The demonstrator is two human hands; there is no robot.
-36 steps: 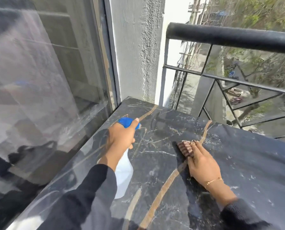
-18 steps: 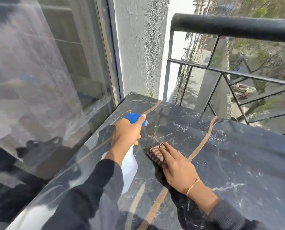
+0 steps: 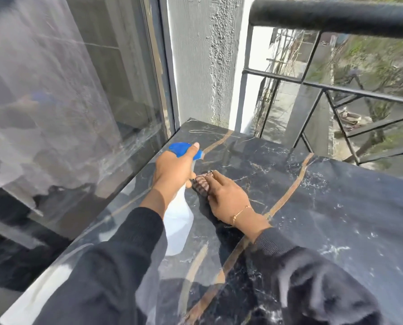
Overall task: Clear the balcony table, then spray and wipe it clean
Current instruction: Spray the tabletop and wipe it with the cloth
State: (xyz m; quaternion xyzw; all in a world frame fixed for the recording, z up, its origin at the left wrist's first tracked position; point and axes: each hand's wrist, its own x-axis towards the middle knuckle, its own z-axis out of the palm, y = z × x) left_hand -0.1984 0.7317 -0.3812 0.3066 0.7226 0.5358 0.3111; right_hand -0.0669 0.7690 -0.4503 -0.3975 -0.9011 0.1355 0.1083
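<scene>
The dark marble bench (image 3: 336, 219) carries nothing but the two things in use, so the clearing looks done and the wiping is the step in hand. The left hand (image 3: 172, 170) is wrapped round the neck of a spray bottle (image 3: 178, 226), its forefinger laid along the blue spray head (image 3: 184, 150); the white body of the bottle hangs down toward the person, above the bench, near the window (image 3: 67, 102) side. Just beside that bottle, the right hand (image 3: 227, 198) lies flat with straight fingers (image 3: 219, 178) pressing a small striped cloth (image 3: 201, 184) against the bench top; most of the cloth is hidden under the palm. The cloth looks soft and limp, so it should bunch and slide easily and is best driven with a flat palm and spread fingers rather than a pinch. The bottle looks like light, stiff plastic, probably slippery if wet, and the neck below the spray head is the sensible place to hold it. The bench surface is glossy and hard and will likely offer little grip, so firm downward pressure should help. How full the bottle is cannot be told. The railing (image 3: 336, 17) stands beyond the far edge of the bench.
</scene>
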